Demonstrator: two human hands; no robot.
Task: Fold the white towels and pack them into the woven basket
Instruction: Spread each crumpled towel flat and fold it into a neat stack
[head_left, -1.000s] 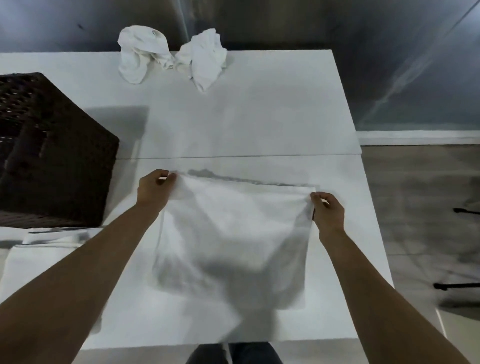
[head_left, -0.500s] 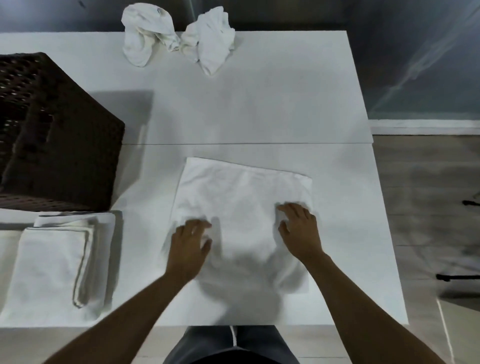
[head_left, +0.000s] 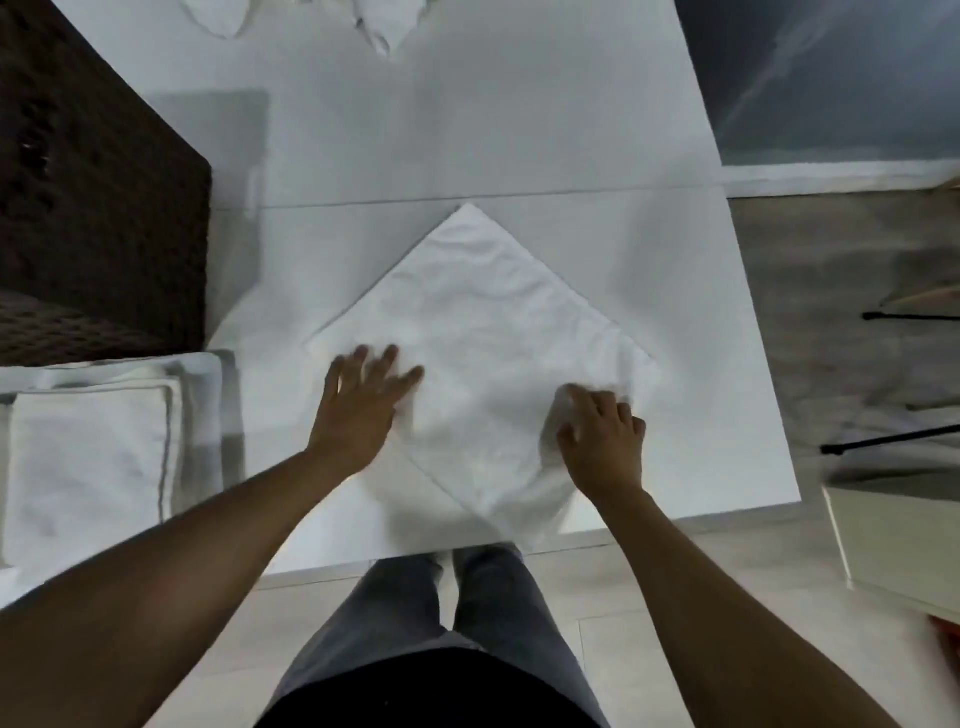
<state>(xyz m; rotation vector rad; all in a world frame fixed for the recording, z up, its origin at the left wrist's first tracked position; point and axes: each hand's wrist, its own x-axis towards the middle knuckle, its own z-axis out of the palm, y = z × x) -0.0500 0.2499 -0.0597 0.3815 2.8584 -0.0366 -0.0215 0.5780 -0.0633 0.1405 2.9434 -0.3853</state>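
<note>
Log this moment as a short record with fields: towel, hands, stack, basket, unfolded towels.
towel: spread flat on the table, turned like a diamond, near corner at the table's front edge
left hand: flat on the towel, fingers straight
right hand: fingers curled, bunching cloth near the towel's right corner
stack: folded towels at the table's left, in front of the basket
basket: dark woven, far left; inside not visible
unfolded towels: crumpled at the far edge, cut off by the frame

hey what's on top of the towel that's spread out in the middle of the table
Both hands rest on the spread towel: the left hand lies flat, the right hand has curled fingers bunching the cloth. The cloth beneath them is covered.
</note>
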